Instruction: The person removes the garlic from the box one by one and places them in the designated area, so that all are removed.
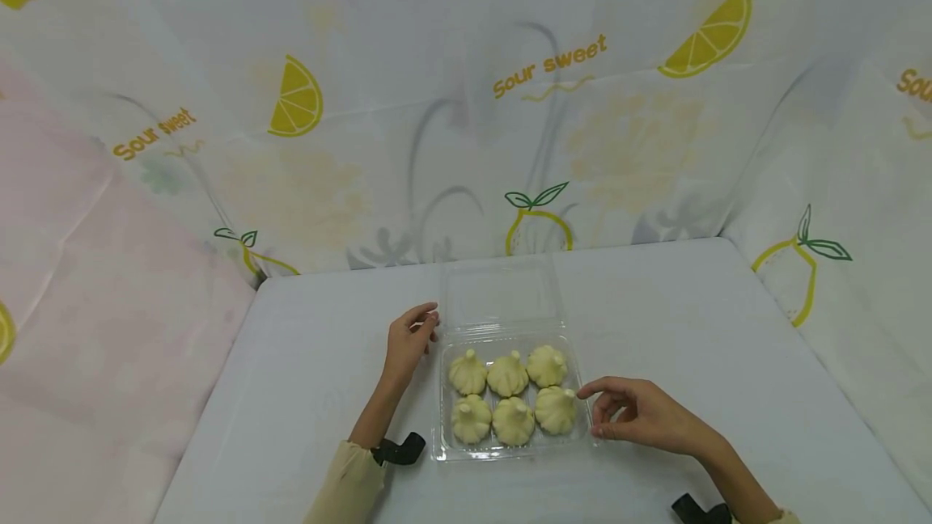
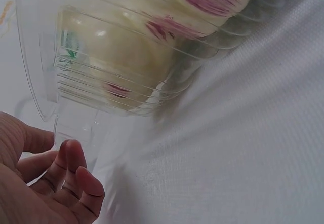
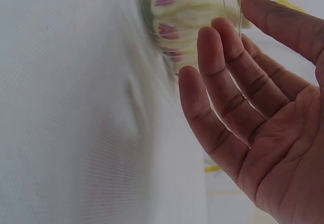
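A clear plastic clamshell box (image 1: 484, 453) stands on the table with its lid (image 1: 502, 293) folded back behind it. Several pale garlic bulbs (image 1: 507, 376) sit inside in two rows; purple streaks mark their sides in both wrist views. My left hand (image 1: 410, 344) is at the lid's left edge, its fingers loosely bent and the tips at the clear plastic (image 2: 76, 127). Beside the box's right wall is my right hand (image 1: 641, 415), fingers relaxed and apart. In the right wrist view its thumb tip meets the rim, while the other fingertips lie alongside the wall.
A white cloth covers the table (image 1: 320, 362). Behind it and at both sides hang cloth curtains (image 1: 408, 144) printed with lemons and lettering. A black wrist-camera mount (image 1: 400, 450) is on the left wrist, another (image 1: 699, 509) on the right.
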Demonstrator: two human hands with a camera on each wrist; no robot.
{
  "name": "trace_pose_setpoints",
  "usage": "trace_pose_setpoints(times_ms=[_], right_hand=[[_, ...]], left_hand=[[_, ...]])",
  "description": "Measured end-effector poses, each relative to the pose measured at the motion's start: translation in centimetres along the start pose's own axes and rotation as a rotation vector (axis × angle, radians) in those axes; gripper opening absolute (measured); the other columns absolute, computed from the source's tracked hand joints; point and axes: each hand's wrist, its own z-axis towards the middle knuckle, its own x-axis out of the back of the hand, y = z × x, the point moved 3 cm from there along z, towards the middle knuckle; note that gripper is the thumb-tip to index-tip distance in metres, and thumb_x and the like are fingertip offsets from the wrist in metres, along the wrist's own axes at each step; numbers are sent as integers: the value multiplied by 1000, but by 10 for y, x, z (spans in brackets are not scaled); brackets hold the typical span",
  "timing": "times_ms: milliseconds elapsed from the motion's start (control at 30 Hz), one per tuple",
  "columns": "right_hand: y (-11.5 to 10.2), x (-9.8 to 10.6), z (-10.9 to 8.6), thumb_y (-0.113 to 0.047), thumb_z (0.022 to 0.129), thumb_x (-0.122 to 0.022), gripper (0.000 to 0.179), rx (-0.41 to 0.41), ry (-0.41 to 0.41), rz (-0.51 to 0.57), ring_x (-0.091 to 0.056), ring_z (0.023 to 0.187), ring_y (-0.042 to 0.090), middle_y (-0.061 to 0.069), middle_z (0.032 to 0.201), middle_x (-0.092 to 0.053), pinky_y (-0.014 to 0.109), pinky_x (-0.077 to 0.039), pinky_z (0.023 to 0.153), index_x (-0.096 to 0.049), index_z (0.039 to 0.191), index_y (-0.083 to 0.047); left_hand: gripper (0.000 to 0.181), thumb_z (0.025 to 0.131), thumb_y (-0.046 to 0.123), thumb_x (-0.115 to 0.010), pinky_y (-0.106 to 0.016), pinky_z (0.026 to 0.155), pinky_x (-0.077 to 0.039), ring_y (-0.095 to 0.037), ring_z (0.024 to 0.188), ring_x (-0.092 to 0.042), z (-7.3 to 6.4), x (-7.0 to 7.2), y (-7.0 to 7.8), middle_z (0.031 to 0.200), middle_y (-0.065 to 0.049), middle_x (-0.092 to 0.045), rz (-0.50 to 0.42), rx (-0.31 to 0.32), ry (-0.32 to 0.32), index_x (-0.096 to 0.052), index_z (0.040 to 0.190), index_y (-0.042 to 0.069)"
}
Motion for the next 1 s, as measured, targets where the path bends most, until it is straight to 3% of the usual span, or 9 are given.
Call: trace_pose_setpoints(times_ms=[267, 600, 700, 1000], right_hand=[[0, -1, -1, -2, 92, -69, 39, 2, -1, 18, -68, 80, 30, 18, 91, -68, 39, -57, 63, -55, 129, 1], [0, -3, -1, 5, 90, -68, 42, -3, 21, 16, -68, 78, 28, 2, 91, -69, 38, -57, 62, -53, 129, 2], [1, -4, -1, 3, 90, -69, 43, 7, 25, 10, -68, 78, 27, 5, 91, -69, 36, -57, 62, -53, 129, 2], [1, -3, -2, -2, 90, -70, 43, -11, 28, 2, -69, 80, 27, 13, 91, -68, 36, -57, 65, -52, 130, 2]], left_hand=[[25, 99, 12, -60, -21, 49, -42, -17, 65, -57, -1, -2, -3, 91, -12, -65, 35, 23, -5, -67, 120, 1], [28, 101, 20, -58, -22, 49, -43, -15, 65, -58, -5, 1, -2, 91, -12, -66, 83, 15, 4, -67, 121, 3], [29, 101, 23, -59, -22, 50, -45, -17, 68, -60, -10, 5, -1, 92, -11, -67, 116, 16, 8, -67, 122, 5], [27, 98, 22, -64, -26, 58, -50, -17, 71, -61, -35, 19, 11, 96, -7, -66, 234, -126, -39, -69, 121, 9]])
